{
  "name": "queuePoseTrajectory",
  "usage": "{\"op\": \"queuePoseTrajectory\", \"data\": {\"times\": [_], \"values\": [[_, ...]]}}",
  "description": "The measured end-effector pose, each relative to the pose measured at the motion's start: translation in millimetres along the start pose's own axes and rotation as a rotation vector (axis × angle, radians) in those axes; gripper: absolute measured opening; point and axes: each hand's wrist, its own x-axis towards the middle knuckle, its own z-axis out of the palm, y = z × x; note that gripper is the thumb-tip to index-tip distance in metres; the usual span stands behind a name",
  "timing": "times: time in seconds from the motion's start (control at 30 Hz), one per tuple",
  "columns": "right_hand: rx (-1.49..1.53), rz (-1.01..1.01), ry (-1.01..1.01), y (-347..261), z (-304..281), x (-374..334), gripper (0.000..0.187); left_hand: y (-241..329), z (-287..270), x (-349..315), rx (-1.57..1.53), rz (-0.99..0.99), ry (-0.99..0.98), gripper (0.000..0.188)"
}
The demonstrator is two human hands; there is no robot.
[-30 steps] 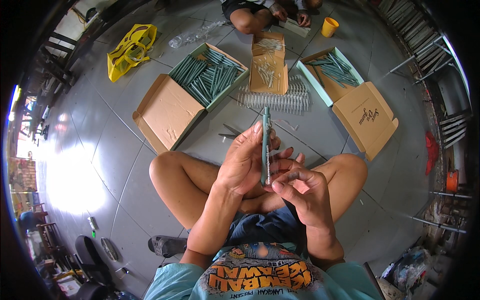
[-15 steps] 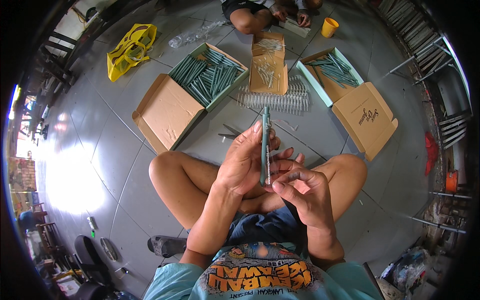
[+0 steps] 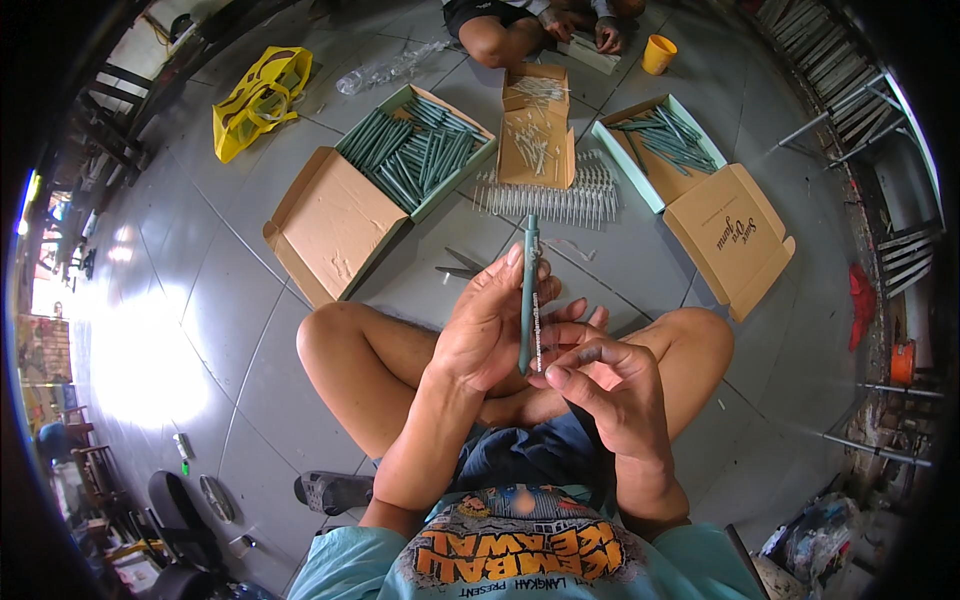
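My left hand (image 3: 480, 325) is closed around a slim dark green pen (image 3: 527, 300) with light print along its side. The pen stands lengthwise in front of me, its top end pointing away. Close by the pen's lower end is my right hand (image 3: 605, 385), thumb and forefinger pinched together, other fingers curled behind. A thin see-through piece seems to lie between these fingers and the pen, but its kind cannot be made out. Beyond my hands, several clear slender plastic pieces (image 3: 550, 203) lie in rows on the floor. Scissors (image 3: 462, 266) rest left of the pen.
An open box (image 3: 345, 215) packed with green pens is at the left; another open box (image 3: 725, 235) with fewer pens is at the right. Between them sits a small carton (image 3: 563, 165) of little whitish parts. Farther off are a yellow bag (image 3: 235, 125), an orange cup (image 3: 658, 55) and another seated person (image 3: 490, 40).
The pen's lower end has shifted very slightly toward me, and my right fingertips have moved a little with it. Everything else looks the same.
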Motion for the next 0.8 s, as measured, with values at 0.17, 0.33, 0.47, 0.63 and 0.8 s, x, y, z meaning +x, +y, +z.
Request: {"op": "queuePoseTrajectory", "data": {"times": [0.17,0.33,0.47,0.63,0.8], "values": [[0.007,0.018,0.012,-1,1,-1,0.006,0,1,-1,-0.003,-0.003,0.012,0.019],[0.01,0.019,0.011,-2,2,-1,0.006,0,-2,-1,0.006,0.002,0.028,0.02],[0.005,0.025,0.009,-2,1,-1,0.006,0,-5,-1,-0.018,-0.001,0.02,0.022],[0.013,0.049,0.008,-4,1,-2,0.007,-2,-12,0,-0.025,-0.013,0.028,0.024],[0.009,0.05,0.01,-5,2,-2,0.007,-4,-15,1,-0.071,0.016,0.011,0.025]]}}
